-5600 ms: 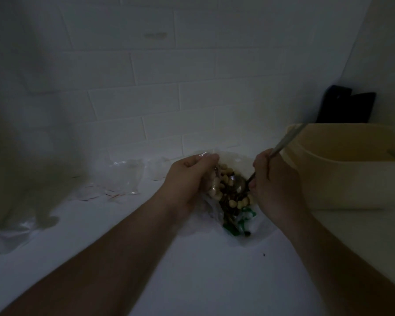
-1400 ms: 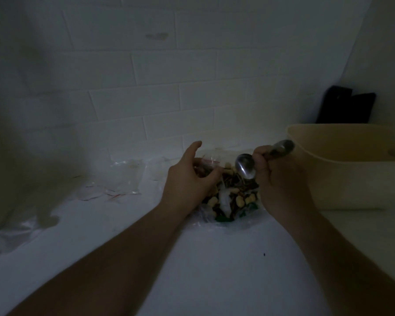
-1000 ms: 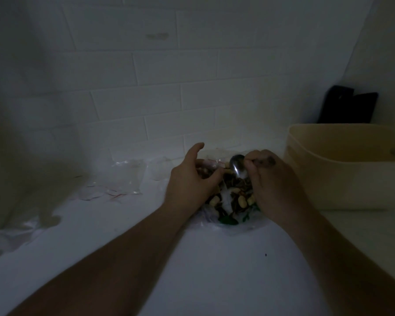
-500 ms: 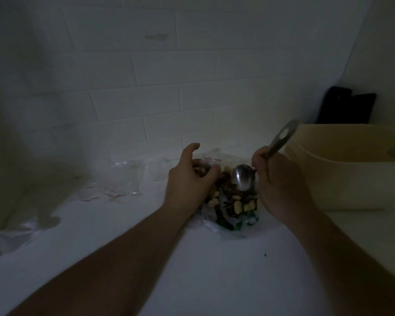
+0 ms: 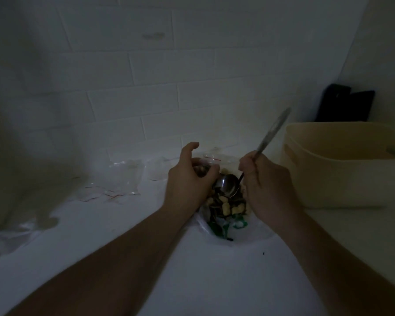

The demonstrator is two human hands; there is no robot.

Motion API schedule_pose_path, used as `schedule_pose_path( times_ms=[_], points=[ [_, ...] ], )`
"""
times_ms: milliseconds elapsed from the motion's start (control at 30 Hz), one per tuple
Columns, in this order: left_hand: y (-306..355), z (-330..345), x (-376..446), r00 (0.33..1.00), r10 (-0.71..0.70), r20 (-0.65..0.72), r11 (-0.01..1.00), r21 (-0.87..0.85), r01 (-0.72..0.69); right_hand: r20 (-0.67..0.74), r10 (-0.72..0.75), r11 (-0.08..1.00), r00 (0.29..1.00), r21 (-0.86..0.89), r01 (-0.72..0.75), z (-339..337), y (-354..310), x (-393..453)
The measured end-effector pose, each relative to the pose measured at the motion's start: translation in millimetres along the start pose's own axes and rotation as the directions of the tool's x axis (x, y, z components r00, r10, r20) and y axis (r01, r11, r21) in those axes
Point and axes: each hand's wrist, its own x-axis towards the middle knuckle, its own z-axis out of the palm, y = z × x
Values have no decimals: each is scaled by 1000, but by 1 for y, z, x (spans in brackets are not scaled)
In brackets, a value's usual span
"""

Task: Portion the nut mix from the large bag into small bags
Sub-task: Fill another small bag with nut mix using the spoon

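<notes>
Two bare forearms, no sleeves

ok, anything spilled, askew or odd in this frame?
One small dark speck lies loose on the white counter, just right of the large bag, possibly a stray bit of mix. Otherwise nothing stands out: right hand holds the spoon in the bag, left hand grips the small bag.
</notes>
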Motion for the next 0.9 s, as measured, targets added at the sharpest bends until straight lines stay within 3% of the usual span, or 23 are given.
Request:
schedule_pose_path(
  times_ms=[133, 367, 567, 733, 900],
  points=[
    [2, -2, -2, 1000, -22, -7, 999, -45, 22, -2, 245, 956, 969, 169, -241, 2, 10, 3],
    [7, -10, -2, 999, -51, -17, 986, -163, 47, -39, 370, 871, 928, 362, -332, -5, 13, 7],
    [8, -12, -3, 999, -14, 28, 985, -169, 19, -177, 266, 881, 948, 445, -164, -15, 16, 14],
    [11, -11, -7, 994, 70, 89, 994, -92, -62, -338, 98, 933, 936, 357, 31, -33, 13, 15],
    [12, -7, -7, 992, 97, 78, 994, -49, -93, -325, -81, 930, 942, 315, 189, -30, -3, 9]
  ],
)
